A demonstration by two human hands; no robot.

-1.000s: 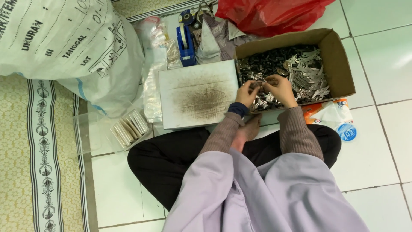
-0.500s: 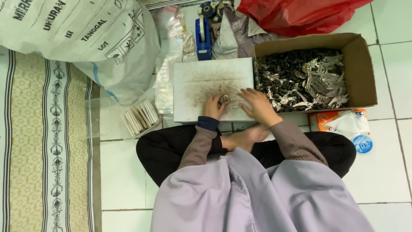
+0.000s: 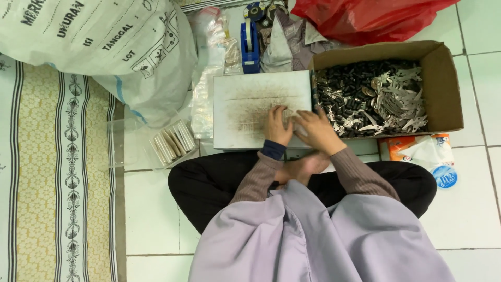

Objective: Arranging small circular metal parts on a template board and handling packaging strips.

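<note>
I sit cross-legged on a white tiled floor. A flat grey board (image 3: 245,96) with a dark smudged patch lies in front of me. My left hand (image 3: 277,127) and my right hand (image 3: 316,130) rest together at its near right edge, fingers curled on something small and pale that I cannot make out. Just right of the board stands an open cardboard box (image 3: 443,83) filled with small black pieces and shiny metal parts (image 3: 386,102).
A big white printed sack (image 3: 99,47) lies at the far left, a red plastic bag (image 3: 365,15) at the far right. A blue tape dispenser (image 3: 249,47), clear plastic bags (image 3: 209,78), a clear tub with packets (image 3: 169,143), a patterned mat (image 3: 57,172) and an orange-white pouch (image 3: 422,154) surround me.
Both hands left the cardboard box and moved left onto the grey board, now resting at its near right edge. The view shifted a little.
</note>
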